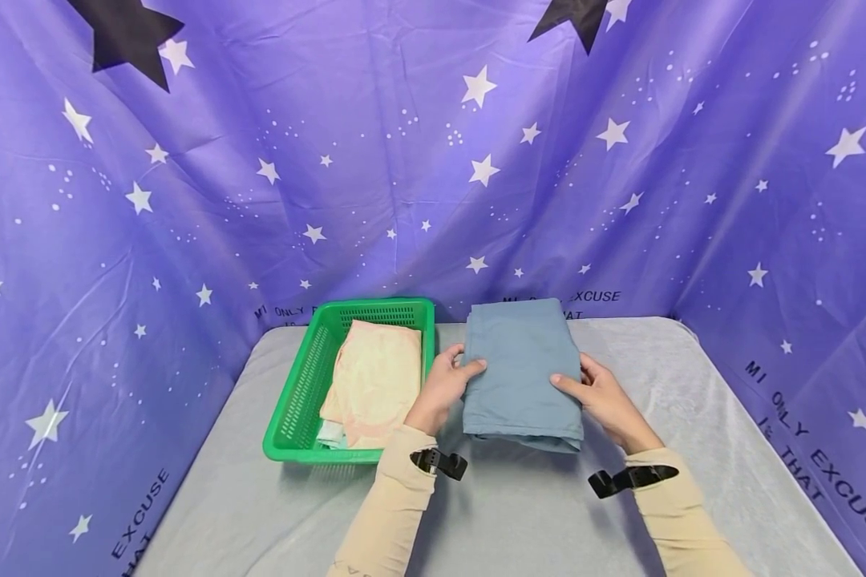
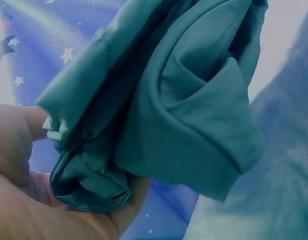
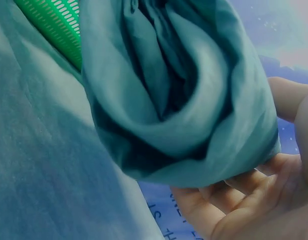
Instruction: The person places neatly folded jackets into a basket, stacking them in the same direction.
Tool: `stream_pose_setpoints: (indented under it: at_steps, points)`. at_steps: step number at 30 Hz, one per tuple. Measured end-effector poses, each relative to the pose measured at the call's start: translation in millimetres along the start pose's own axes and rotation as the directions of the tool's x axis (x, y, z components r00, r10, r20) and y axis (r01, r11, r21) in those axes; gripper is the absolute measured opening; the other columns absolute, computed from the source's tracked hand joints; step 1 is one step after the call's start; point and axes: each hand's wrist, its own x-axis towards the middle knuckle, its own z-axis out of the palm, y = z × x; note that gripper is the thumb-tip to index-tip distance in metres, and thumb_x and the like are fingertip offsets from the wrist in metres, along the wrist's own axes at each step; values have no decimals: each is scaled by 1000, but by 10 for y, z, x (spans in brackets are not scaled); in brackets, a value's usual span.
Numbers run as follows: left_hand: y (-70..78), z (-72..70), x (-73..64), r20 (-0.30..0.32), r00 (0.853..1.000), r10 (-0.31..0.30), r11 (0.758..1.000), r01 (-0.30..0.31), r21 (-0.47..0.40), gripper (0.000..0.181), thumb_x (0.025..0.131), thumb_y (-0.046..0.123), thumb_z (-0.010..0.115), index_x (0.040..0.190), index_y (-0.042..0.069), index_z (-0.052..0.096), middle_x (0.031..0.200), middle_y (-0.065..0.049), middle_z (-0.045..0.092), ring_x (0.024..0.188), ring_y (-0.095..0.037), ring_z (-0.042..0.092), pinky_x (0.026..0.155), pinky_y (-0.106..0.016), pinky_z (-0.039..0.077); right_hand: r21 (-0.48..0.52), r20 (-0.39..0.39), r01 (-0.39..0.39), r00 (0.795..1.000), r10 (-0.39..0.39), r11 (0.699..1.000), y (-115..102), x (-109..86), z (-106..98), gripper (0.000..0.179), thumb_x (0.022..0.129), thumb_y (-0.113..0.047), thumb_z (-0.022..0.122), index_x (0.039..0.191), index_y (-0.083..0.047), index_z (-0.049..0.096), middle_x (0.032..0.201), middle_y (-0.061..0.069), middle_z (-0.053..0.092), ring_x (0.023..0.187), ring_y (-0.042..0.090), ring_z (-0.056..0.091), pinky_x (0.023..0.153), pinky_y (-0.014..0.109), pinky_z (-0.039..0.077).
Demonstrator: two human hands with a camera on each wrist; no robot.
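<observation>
A folded blue-grey cloth [image 1: 523, 373], perhaps a garment, is held up between both hands over the table. My left hand [image 1: 443, 389] grips its left edge, thumb on the near face and fingers behind. On the opposite edge my right hand [image 1: 609, 401] holds it the same way. In the left wrist view the cloth [image 2: 189, 115] shows loose folds and a small gathered edge beside the left hand [image 2: 58, 200]. The right wrist view shows rolled layers of the cloth [image 3: 184, 125], with fingers of the right hand [image 3: 259, 200] underneath.
Left of the cloth stands a green plastic basket [image 1: 281, 433] with perforated sides. Inside it lie a folded cream-and-pink cloth [image 1: 378, 385] and a pale mint piece [image 1: 332, 434]. A light grey cover drapes the table [image 1: 520, 513]. Purple star-printed curtains [image 1: 397, 160] enclose the back and sides.
</observation>
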Motion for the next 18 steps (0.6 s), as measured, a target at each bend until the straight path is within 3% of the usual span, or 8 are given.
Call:
stream_pose_setpoints:
  at_steps: [6,12,18]
  points:
    - [9,-135,-31,7,1000,16,1000,-16,19,38,100,18,65,135,5,56,118,-19,72,88,-15,69,80,-32,56,37,36,11,999,-12,999,-9,38,83,72,103,-24,64,160,-2,27,145,34,49,103,4,67,85,29,60]
    - [25,-249,-74,3,1000,8,999,-8,39,39,101,21,64,137,8,55,114,-14,72,85,-16,67,78,-32,55,54,51,11,999,-13,998,-14,67,170,70,103,-23,64,159,-2,29,144,34,50,104,5,66,86,28,59]
    - [50,-337,-129,-19,1000,-10,998,11,68,58,101,25,64,153,8,42,127,-18,67,90,-17,67,82,-34,55,47,58,9,998,-12,999,-16,86,249,70,102,-23,65,159,-2,30,144,33,51,105,9,65,87,28,58]
